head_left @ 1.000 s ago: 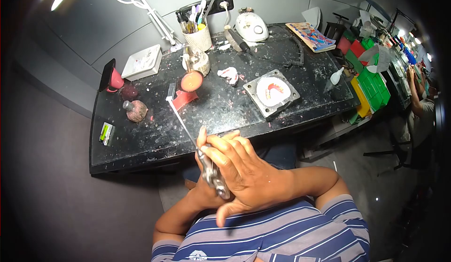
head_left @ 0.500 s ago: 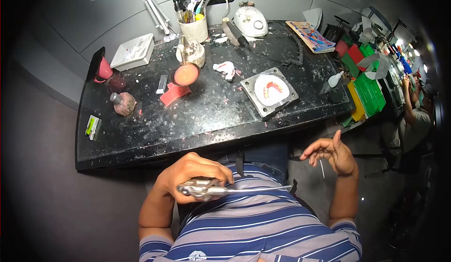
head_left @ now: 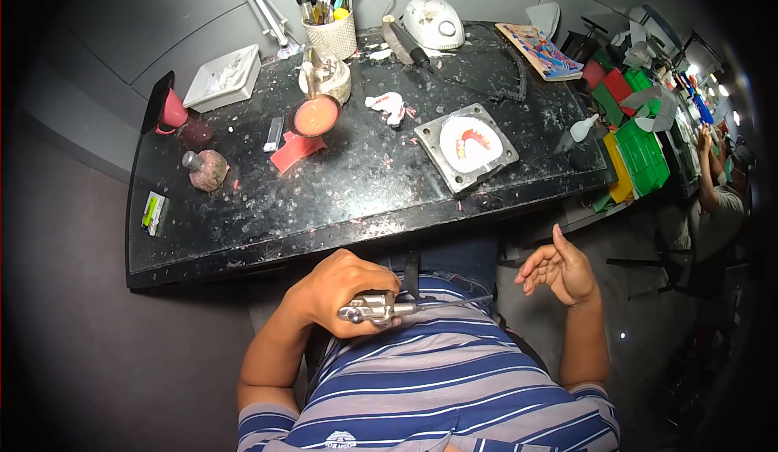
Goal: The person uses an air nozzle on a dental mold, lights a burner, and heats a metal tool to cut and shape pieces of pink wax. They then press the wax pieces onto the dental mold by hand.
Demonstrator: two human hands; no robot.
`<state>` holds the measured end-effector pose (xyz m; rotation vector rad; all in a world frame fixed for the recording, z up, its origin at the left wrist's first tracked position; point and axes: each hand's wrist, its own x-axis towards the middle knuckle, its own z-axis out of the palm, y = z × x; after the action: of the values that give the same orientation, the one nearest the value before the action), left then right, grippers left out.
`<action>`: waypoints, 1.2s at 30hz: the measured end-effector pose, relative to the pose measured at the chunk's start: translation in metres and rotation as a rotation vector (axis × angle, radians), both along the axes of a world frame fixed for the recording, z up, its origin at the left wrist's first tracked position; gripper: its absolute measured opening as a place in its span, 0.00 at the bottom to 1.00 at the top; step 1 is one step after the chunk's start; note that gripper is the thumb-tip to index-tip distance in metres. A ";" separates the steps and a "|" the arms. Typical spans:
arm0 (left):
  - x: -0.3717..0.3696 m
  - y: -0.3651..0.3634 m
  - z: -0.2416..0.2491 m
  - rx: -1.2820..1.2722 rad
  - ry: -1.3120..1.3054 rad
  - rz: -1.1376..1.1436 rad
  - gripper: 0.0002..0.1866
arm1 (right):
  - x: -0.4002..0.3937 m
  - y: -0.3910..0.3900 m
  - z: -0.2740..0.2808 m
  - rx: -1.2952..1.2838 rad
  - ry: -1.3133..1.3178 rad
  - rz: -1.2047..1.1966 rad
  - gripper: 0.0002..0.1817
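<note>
In my left hand is a silver metal tool with a compact body and a long thin tip pointing right. My fingers wrap round its body, in front of my striped shirt and below the bench edge. My right hand is raised over the floor to the right of the tool's tip, empty, with the thumb up and fingers loosely apart. Beyond both hands, a square metal flask half lies on the bench. It holds white plaster with a red wax denture and teeth set in it.
The black bench carries a bowl of pinkish material, a red wax sheet, a small burner, a white tray, a white machine and a magazine. Green bins stand right; another person is beyond.
My left hand has moved slightly up and right with the metal tool, whose tip has tilted upward. My right hand has shifted slightly left and stays empty.
</note>
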<state>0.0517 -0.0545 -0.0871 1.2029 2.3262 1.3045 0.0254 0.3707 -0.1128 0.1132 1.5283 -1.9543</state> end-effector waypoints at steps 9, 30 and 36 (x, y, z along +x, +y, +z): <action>-0.002 0.004 -0.001 0.035 -0.028 0.022 0.15 | 0.002 -0.008 -0.005 -0.081 0.188 -0.093 0.38; -0.002 0.013 -0.006 0.191 -0.086 -0.123 0.14 | -0.021 -0.002 0.007 -0.436 0.443 1.172 0.32; -0.004 0.014 -0.001 0.195 -0.067 -0.136 0.14 | -0.011 -0.014 0.009 -0.227 0.320 0.733 0.35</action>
<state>0.0479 -0.0408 -0.0882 1.3263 2.0701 1.5253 0.0145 0.3566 -0.1037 -0.7807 1.2625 -1.5577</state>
